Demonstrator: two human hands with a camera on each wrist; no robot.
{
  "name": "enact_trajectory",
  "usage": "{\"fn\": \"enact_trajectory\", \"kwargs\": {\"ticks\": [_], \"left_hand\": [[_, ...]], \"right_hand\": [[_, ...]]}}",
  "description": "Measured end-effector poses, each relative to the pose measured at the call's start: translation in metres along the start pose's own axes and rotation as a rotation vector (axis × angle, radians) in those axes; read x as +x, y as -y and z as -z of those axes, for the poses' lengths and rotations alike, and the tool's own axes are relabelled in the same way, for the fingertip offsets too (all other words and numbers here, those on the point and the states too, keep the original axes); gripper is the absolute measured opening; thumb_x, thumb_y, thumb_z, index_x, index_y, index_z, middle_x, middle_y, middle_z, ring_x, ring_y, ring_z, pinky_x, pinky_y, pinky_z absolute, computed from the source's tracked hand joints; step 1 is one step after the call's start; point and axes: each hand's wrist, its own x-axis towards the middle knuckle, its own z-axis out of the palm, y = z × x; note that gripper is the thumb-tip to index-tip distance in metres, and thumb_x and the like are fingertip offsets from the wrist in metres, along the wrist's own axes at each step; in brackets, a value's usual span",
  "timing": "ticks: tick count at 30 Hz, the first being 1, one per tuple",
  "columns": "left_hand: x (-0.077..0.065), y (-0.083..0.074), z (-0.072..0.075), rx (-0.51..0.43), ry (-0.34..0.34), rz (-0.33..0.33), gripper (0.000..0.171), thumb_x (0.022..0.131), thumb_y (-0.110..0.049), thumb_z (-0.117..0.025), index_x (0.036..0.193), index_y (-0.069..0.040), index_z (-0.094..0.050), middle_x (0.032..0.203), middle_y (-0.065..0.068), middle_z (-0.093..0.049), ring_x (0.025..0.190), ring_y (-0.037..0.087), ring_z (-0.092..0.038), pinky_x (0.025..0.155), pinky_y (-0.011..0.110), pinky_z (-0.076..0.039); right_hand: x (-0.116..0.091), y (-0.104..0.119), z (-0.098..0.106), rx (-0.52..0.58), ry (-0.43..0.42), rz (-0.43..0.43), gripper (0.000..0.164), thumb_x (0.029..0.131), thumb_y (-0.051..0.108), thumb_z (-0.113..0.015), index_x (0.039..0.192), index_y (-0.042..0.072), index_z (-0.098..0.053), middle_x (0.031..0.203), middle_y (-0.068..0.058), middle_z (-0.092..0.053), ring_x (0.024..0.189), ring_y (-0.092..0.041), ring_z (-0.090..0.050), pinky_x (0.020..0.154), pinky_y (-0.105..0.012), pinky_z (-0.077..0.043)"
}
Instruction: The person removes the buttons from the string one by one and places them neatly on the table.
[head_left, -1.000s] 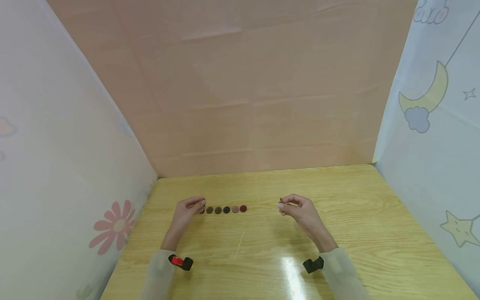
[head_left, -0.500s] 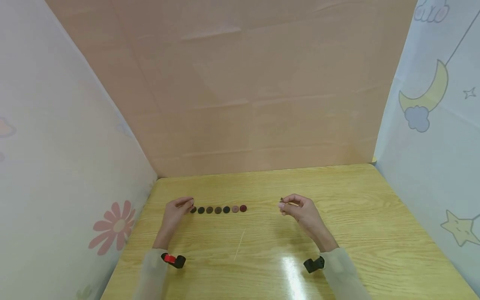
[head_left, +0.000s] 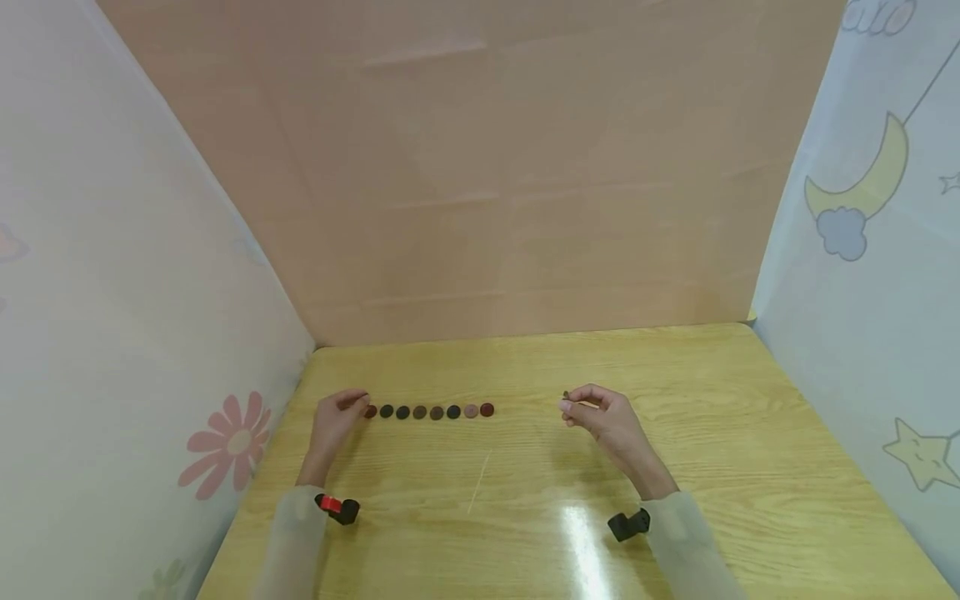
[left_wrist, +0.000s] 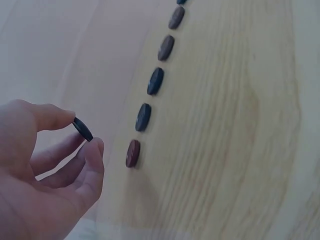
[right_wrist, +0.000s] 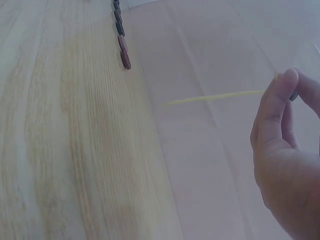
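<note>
A row of round buttons lies on the wooden table (head_left: 525, 467). Its left end is a dark red button (head_left: 370, 412), beside two dark buttons (head_left: 402, 412). Brown, black and pinkish ones follow, up to another dark red button (head_left: 487, 410) at the right. My left hand (head_left: 332, 429) is by the left end of the row. In the left wrist view it pinches a dark button (left_wrist: 83, 129) between thumb and finger, apart from the row. Away to the right, my right hand (head_left: 611, 425) pinches a small dark brown button (head_left: 566, 396), mostly hidden by the fingers.
A tan back wall (head_left: 480, 208) rises behind the table, with patterned side walls at left and right. A thin pale line (head_left: 480, 482) runs on the tabletop. In the right wrist view a thin yellow streak (right_wrist: 217, 97) reaches towards the fingers; I cannot tell what it is.
My left hand has moved left along the row, and more buttons now lie at its left end, the last being dark red. My right hand has stayed nearly still with its button.
</note>
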Motion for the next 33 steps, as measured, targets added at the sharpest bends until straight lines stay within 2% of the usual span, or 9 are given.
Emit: {"fn": "enact_trajectory", "kwargs": {"ticks": [9,12,16,19,26,33], "left_hand": [[0.005,0.010,0.005,0.181,-0.051,-0.010,0.034,0.102,-0.023,-0.066,0.126,0.000,-0.074,0.122,0.022,-0.075,0.109,0.034,-0.070,0.083,0.028,-0.054],[0.007,0.014,0.005,0.237,-0.052,-0.023,0.034,0.102,-0.022,-0.065,0.124,0.002,-0.074,0.119,0.023,-0.074,0.106,0.034,-0.070,0.084,0.035,-0.056],[0.008,0.020,0.006,0.273,-0.054,-0.038,0.035,0.102,-0.021,-0.065,0.125,0.004,-0.072,0.120,0.025,-0.074,0.107,0.037,-0.071,0.091,0.047,-0.060],[0.008,0.023,0.006,0.279,-0.061,-0.035,0.036,0.102,-0.021,-0.065,0.126,0.005,-0.072,0.121,0.026,-0.074,0.109,0.039,-0.071,0.095,0.052,-0.059],[0.011,0.029,0.008,0.323,-0.055,-0.048,0.035,0.101,-0.018,-0.065,0.124,0.007,-0.071,0.117,0.027,-0.074,0.107,0.040,-0.071,0.094,0.053,-0.059],[0.018,0.032,0.011,0.447,-0.026,-0.136,0.028,0.100,-0.017,-0.067,0.113,0.007,-0.074,0.107,0.025,-0.076,0.098,0.037,-0.072,0.088,0.052,-0.059]], "right_hand": [[0.001,0.000,0.003,0.001,-0.006,0.001,0.007,0.100,0.011,-0.072,0.103,0.006,-0.067,0.110,-0.001,-0.065,0.088,-0.012,-0.071,0.089,-0.029,-0.063],[0.000,0.000,0.003,0.002,-0.007,-0.001,0.003,0.101,0.009,-0.070,0.103,0.008,-0.068,0.108,-0.001,-0.066,0.088,-0.011,-0.071,0.088,-0.028,-0.063],[0.000,0.000,0.004,0.001,-0.006,-0.001,0.009,0.102,0.004,-0.067,0.102,0.012,-0.069,0.108,0.000,-0.066,0.087,-0.010,-0.071,0.089,-0.029,-0.063],[-0.001,0.000,0.004,0.003,-0.005,-0.001,0.004,0.101,0.007,-0.069,0.103,0.010,-0.069,0.108,0.001,-0.066,0.087,-0.009,-0.071,0.089,-0.028,-0.063],[-0.001,0.001,0.005,0.010,-0.001,0.010,0.011,0.100,0.011,-0.072,0.106,0.003,-0.067,0.102,0.003,-0.068,0.088,-0.012,-0.071,0.089,-0.029,-0.063],[-0.001,0.003,0.004,0.029,0.002,0.015,0.009,0.101,0.011,-0.071,0.106,0.003,-0.067,0.102,0.001,-0.069,0.087,-0.009,-0.071,0.087,-0.026,-0.062]]}}
